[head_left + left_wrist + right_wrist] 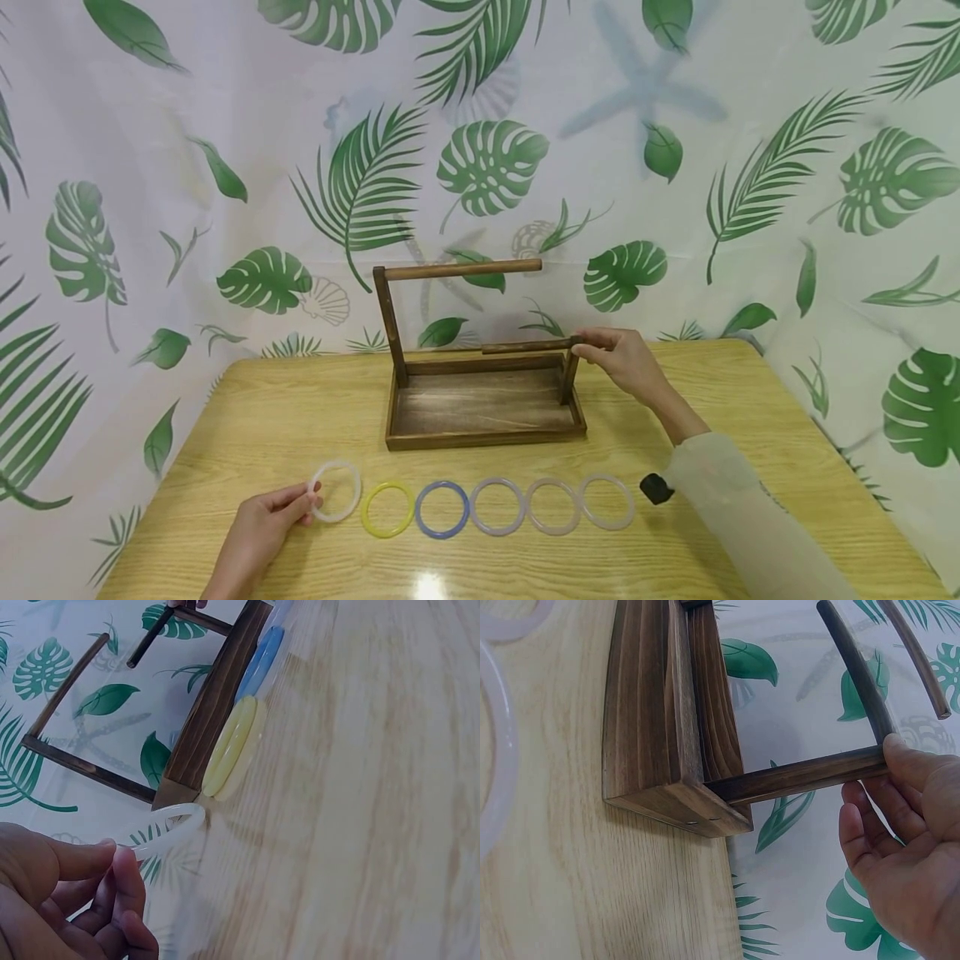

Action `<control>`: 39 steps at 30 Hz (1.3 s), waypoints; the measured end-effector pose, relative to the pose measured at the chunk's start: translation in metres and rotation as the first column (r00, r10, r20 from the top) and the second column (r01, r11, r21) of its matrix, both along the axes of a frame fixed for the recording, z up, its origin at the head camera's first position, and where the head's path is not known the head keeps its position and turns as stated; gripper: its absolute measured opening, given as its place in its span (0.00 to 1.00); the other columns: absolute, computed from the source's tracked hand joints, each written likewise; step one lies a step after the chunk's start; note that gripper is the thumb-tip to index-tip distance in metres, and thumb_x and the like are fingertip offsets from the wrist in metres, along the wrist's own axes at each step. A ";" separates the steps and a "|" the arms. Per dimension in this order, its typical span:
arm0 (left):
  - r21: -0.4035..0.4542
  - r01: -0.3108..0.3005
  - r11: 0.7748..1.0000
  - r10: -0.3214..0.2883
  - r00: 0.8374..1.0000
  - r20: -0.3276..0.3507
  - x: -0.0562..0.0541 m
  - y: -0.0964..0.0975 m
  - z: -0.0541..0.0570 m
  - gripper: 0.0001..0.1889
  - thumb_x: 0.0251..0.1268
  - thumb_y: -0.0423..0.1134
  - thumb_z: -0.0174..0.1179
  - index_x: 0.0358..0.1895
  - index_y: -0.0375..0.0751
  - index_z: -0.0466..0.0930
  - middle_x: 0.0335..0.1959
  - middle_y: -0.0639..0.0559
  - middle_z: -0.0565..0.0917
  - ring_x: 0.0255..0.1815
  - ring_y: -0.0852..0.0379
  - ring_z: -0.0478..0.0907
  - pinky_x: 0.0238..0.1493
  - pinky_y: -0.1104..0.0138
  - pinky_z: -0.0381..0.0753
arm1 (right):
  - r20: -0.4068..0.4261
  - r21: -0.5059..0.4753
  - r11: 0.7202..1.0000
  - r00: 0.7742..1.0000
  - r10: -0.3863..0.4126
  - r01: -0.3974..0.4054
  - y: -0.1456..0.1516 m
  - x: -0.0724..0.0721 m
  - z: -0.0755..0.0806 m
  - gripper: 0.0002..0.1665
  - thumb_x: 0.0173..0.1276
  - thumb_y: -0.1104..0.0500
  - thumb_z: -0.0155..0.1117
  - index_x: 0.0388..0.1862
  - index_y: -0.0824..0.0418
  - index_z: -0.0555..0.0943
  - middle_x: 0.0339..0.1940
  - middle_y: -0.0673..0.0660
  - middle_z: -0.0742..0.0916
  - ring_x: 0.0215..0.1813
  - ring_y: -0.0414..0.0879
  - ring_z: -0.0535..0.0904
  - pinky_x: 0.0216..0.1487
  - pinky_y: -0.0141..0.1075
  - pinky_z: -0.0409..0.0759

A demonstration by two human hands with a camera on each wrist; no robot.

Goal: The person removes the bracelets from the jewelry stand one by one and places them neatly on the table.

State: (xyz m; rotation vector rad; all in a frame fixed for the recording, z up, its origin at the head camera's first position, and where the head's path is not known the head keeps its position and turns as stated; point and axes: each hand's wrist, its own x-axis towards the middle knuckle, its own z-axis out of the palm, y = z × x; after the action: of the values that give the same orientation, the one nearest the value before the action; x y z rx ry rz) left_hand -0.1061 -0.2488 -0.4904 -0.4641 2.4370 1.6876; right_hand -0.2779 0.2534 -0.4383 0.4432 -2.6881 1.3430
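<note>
Between thumb and fingers my left hand pinches a white translucent ring, tilted up off the table beside the row of rings. In the left wrist view that ring shows at the fingertips. My right hand grips the top corner of the shorter post on a dark wooden rack. Seen from the right wrist, the thumb and fingers hold the post's end, where a short bar joins it. At the rack's left a taller post carries a longer bar.
In front of the rack lie a yellow ring, a blue ring and several pale translucent rings in a row. The wooden table meets a leaf-patterned cloth at the back. A black object is near the right sleeve.
</note>
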 end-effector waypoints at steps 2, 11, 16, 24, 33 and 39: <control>-0.018 -0.002 1.000 0.002 1.000 0.017 0.001 -0.001 -0.001 0.20 0.76 0.37 0.63 0.62 0.26 0.81 0.49 0.46 0.90 0.39 0.55 0.83 0.52 0.69 0.77 | -0.001 0.001 1.000 1.000 0.001 -0.001 0.000 0.000 -0.001 0.26 0.78 0.50 0.65 0.65 0.67 0.82 0.52 0.66 0.89 0.48 0.61 0.85 0.46 0.45 0.81; -0.027 0.019 0.999 -0.017 0.998 0.061 0.004 -0.006 -0.006 0.21 0.76 0.41 0.63 0.61 0.27 0.82 0.41 0.49 0.91 0.40 0.54 0.80 0.66 0.41 0.67 | 0.020 -0.004 1.000 1.000 -0.006 0.007 0.001 0.001 -0.003 0.27 0.78 0.50 0.65 0.65 0.67 0.82 0.55 0.66 0.88 0.49 0.61 0.85 0.50 0.48 0.82; -0.031 0.025 0.999 -0.022 0.997 0.078 0.002 -0.006 -0.010 0.18 0.75 0.38 0.64 0.57 0.25 0.84 0.37 0.50 0.90 0.37 0.56 0.81 0.55 0.57 0.76 | 0.022 -0.006 1.000 1.000 -0.003 0.003 0.001 0.001 -0.003 0.27 0.78 0.50 0.65 0.65 0.68 0.81 0.55 0.66 0.88 0.50 0.62 0.85 0.50 0.48 0.82; -0.071 0.059 0.996 -0.053 0.995 0.080 0.000 -0.008 -0.009 0.20 0.76 0.37 0.62 0.59 0.22 0.81 0.33 0.51 0.88 0.34 0.55 0.83 0.62 0.45 0.71 | 0.020 -0.010 1.000 1.000 -0.006 0.006 0.001 0.000 -0.001 0.27 0.78 0.50 0.65 0.65 0.67 0.82 0.56 0.66 0.88 0.49 0.60 0.85 0.49 0.48 0.82; -0.107 0.078 0.991 -0.070 0.994 0.079 0.000 -0.007 -0.006 0.19 0.75 0.37 0.63 0.57 0.22 0.82 0.41 0.47 0.89 0.35 0.55 0.83 0.55 0.51 0.77 | 0.019 -0.010 1.000 1.000 0.000 0.000 0.000 -0.001 0.001 0.26 0.79 0.50 0.64 0.65 0.67 0.82 0.54 0.65 0.88 0.48 0.58 0.85 0.48 0.46 0.82; -0.174 0.090 0.981 -0.081 0.995 0.061 0.000 -0.007 -0.006 0.19 0.75 0.38 0.63 0.58 0.23 0.83 0.36 0.51 0.87 0.33 0.55 0.79 0.42 0.62 0.76 | 0.019 -0.008 1.000 1.000 -0.001 0.001 0.000 0.000 0.001 0.26 0.78 0.50 0.65 0.65 0.67 0.82 0.53 0.65 0.88 0.48 0.58 0.85 0.47 0.45 0.82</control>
State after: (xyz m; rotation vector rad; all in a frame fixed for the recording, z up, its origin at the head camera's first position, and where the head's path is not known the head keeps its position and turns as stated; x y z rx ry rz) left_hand -0.1057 -0.2563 -0.4964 -0.4135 2.5397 1.4144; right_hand -0.2782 0.2531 -0.4374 0.4305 -2.6964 1.3638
